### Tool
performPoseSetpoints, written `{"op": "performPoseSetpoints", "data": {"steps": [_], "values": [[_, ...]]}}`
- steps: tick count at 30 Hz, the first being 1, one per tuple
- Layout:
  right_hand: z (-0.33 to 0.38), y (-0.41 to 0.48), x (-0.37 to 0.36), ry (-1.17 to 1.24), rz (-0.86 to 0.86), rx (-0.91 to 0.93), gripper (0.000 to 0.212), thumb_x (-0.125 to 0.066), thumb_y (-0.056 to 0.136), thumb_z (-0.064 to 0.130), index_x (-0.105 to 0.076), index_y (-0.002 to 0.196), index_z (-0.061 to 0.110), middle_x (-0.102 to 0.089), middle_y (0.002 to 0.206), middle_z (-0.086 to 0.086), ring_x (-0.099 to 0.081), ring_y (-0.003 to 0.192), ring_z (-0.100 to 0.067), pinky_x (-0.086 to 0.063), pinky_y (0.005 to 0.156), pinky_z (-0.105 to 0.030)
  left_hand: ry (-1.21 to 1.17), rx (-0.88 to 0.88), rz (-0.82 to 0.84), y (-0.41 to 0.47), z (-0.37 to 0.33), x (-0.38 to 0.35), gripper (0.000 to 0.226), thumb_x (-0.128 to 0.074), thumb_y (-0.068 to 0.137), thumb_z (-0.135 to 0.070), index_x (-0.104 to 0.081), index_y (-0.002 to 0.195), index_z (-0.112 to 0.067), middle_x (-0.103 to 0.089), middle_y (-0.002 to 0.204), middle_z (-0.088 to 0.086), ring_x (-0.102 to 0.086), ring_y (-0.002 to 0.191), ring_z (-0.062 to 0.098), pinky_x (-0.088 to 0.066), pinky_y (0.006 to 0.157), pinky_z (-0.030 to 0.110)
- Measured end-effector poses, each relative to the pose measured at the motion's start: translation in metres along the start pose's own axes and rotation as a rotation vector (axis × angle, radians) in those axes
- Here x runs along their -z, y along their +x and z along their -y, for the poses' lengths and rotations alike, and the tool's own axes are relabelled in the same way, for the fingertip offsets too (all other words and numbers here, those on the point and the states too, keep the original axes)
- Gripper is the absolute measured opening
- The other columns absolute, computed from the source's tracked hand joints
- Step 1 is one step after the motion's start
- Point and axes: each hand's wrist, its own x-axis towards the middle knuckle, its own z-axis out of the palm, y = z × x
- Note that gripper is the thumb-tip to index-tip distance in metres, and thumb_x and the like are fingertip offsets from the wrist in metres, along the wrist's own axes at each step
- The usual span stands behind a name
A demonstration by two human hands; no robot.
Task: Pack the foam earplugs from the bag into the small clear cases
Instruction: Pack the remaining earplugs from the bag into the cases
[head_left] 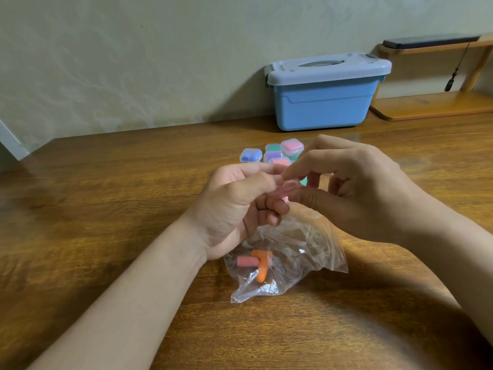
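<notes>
Above the clear plastic bag (298, 252), my left hand (234, 206) and my right hand (354, 188) meet around a small clear case (289, 187) that shows pink inside. Left thumb and fingers pinch the case; right index finger and thumb pinch it from the other side. The bag lies on the table and holds a pink earplug (247, 261) and two orange earplugs (262, 265). Behind my hands stands a cluster of small clear cases: one with blue earplugs (250, 155), and others showing pink (292, 146), green (272, 148) and purple (273, 155).
A blue lidded storage box (326, 92) stands against the wall at the back of the wooden table (106, 198). To its right is a wooden shelf stand (437, 105) with a dark phone (429, 41) on top.
</notes>
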Motion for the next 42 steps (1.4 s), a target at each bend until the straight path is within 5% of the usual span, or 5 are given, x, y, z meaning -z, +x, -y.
{"op": "performPoseSetpoints", "data": {"steps": [10, 18, 22, 32, 42], "values": [[-0.018, 0.006, 0.016, -0.14, -0.295, -0.224, 0.018, -0.075, 0.086, 0.036, -0.074, 0.098, 0.023, -0.067, 0.09, 0.005, -0.064, 0.076, -0.008, -0.048, 0.061, -0.02, 0.118, -0.124, -0.243, 0.001, -0.001, -0.003, 0.028, -0.052, 0.099, -0.012, -0.076, 0.085, -0.013, -0.075, 0.089, 0.014, -0.054, 0.051, 0.014, -0.036, 0.045, 0.024], [-0.039, 0.009, 0.0, -0.253, -0.119, -0.432, 0.017, -0.077, 0.083, 0.034, -0.072, 0.1, 0.031, -0.065, 0.08, 0.014, -0.063, 0.077, -0.011, -0.053, 0.071, -0.032, 0.249, -0.173, -0.319, 0.002, 0.002, -0.003, 0.027, -0.052, 0.096, -0.002, -0.074, 0.087, -0.013, -0.071, 0.079, 0.01, -0.052, 0.049, 0.015, -0.035, 0.046, 0.025], [-0.042, 0.011, -0.007, -0.286, -0.073, -0.434, 0.018, -0.076, 0.086, 0.03, -0.072, 0.103, 0.031, -0.07, 0.087, 0.005, -0.061, 0.075, -0.009, -0.04, 0.059, -0.019, 0.273, -0.172, -0.301, 0.002, 0.002, -0.003, 0.038, -0.053, 0.096, -0.003, -0.079, 0.075, -0.023, -0.071, 0.077, 0.008, -0.053, 0.049, 0.015, -0.037, 0.046, 0.026], [-0.04, 0.015, -0.01, -0.305, 0.012, -0.474, 0.03, -0.07, 0.088, 0.014, -0.071, 0.115, 0.028, -0.067, 0.09, 0.005, -0.061, 0.08, -0.013, -0.049, 0.07, -0.024, 0.346, -0.169, -0.3, 0.002, 0.003, -0.003, 0.022, -0.055, 0.096, -0.004, -0.073, 0.091, -0.014, -0.072, 0.076, 0.004, -0.055, 0.051, 0.014, -0.04, 0.045, 0.025], [-0.066, 0.007, 0.025, -0.343, -0.22, -0.65, 0.04, -0.061, 0.089, 0.002, -0.064, 0.124, 0.019, -0.068, 0.105, -0.003, -0.06, 0.09, -0.019, -0.046, 0.074, -0.029, 0.416, -0.193, -0.308, 0.001, 0.004, -0.003, 0.016, -0.056, 0.095, -0.004, -0.07, 0.098, -0.009, -0.072, 0.071, 0.002, -0.055, 0.052, 0.016, -0.04, 0.045, 0.023]]}}
